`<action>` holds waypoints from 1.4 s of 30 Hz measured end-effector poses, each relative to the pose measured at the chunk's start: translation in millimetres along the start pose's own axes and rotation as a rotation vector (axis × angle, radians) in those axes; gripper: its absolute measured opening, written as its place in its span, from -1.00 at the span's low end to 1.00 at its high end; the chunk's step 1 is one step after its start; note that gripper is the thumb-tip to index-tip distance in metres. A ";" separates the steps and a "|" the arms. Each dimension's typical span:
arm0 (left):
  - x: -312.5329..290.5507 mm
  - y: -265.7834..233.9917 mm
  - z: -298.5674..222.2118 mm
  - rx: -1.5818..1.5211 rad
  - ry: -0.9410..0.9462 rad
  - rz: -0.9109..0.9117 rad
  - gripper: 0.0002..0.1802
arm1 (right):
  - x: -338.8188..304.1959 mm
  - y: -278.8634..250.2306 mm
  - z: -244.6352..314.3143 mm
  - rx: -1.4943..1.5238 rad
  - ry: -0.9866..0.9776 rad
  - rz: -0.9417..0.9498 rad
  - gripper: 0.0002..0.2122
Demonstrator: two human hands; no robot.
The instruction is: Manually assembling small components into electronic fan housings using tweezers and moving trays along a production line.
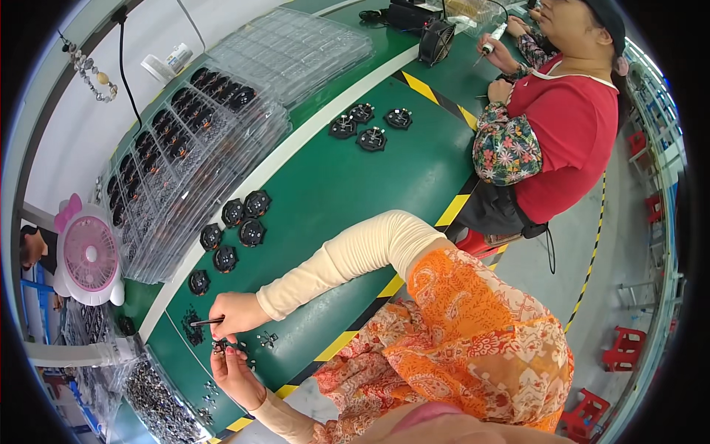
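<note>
My right hand point(238, 312), in a cream sleeve, pinches black tweezers point(207, 321) that point toward the table's far side. Just below it, my left hand point(235, 374) holds a small black part point(222, 345) at its fingertips, close to the tweezers' hand. Tiny metal pieces point(266, 339) lie on the green table point(333, 185) beside both hands. A dark heap of small parts point(194, 329) sits next to the tweezers' tip.
Several round black assemblies point(237, 226) lie in a loose row beyond my hands, with three more point(370, 126) farther off. Stacked clear trays point(192, 148) hold black parts. A pink and white fan point(89, 255) stands nearby. A person in a red shirt point(569, 133) works at the table's end.
</note>
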State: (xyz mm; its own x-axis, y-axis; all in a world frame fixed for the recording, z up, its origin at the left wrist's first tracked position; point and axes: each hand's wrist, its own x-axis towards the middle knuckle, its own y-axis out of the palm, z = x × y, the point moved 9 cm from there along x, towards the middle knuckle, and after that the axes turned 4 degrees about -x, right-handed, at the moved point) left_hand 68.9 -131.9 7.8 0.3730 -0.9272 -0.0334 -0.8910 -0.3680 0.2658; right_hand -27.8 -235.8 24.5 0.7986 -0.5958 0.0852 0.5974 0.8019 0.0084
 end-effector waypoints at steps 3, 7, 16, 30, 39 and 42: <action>-1.6 -1.0 -2.5 -0.005 0.001 -0.038 -0.81 | -0.8 -0.7 1.3 -0.005 -0.009 -0.002 -0.83; -2.3 -2.3 -3.7 -0.015 -0.002 -0.045 -0.78 | 0.0 0.7 -2.0 0.003 0.015 0.004 -0.82; -2.6 -8.8 -2.8 -0.001 0.018 -0.063 -0.76 | -4.1 2.4 1.1 -0.013 -0.003 -0.005 -0.82; -32.4 -6.5 -32.1 0.561 0.407 -0.202 -0.90 | 5.1 -35.2 4.0 -0.159 -0.043 -0.121 -0.86; -94.4 11.2 -46.3 1.155 0.829 -0.140 -0.83 | 11.6 -14.9 1.1 -0.362 -0.180 0.037 -0.82; -87.5 41.6 -52.0 1.192 0.847 -0.072 -0.78 | 6.3 -23.3 -5.6 -0.622 0.016 0.014 -0.82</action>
State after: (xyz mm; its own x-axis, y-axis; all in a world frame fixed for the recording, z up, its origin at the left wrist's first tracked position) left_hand 12.6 -62.5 71.9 0.0870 -0.7422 0.6645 -0.3894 -0.6393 -0.6631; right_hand -36.2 -258.5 19.3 0.8047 -0.5899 0.0666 0.5140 0.6362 -0.5754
